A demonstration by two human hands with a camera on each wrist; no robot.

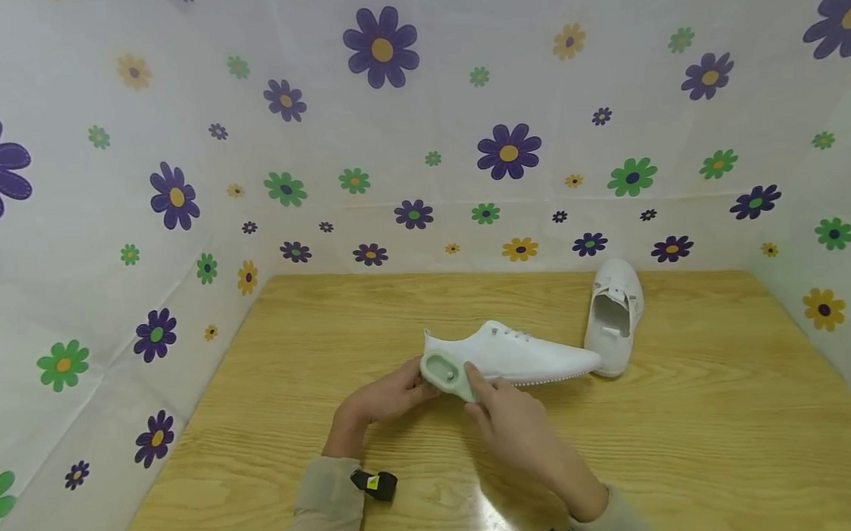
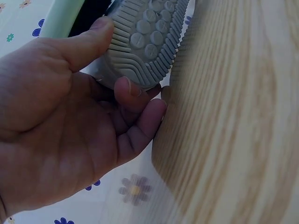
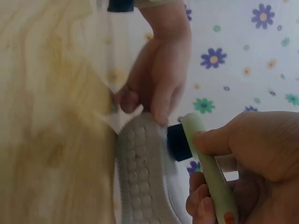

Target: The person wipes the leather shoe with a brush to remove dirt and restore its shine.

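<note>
A white lace-up shoe [image 1: 522,358] shows its side in the head view, toe pointing right. My left hand [image 1: 388,395] holds it at the heel, the thumb against the grey studded sole [image 2: 152,30] in the left wrist view. In my right hand [image 1: 514,424] is a pale green scrub brush [image 1: 442,368], gripped by its handle [image 3: 212,179]. The dark bristles [image 3: 179,142] are against the shoe's side near the heel. Much of the left fingers is hidden behind the shoe in the head view.
A second white shoe [image 1: 615,289] rests at the back right of the wooden table [image 1: 314,318], its toe towards the back. The held shoe's toe overlaps its heel in the head view. Flower-printed white sheeting [image 1: 432,99] encloses the back and sides.
</note>
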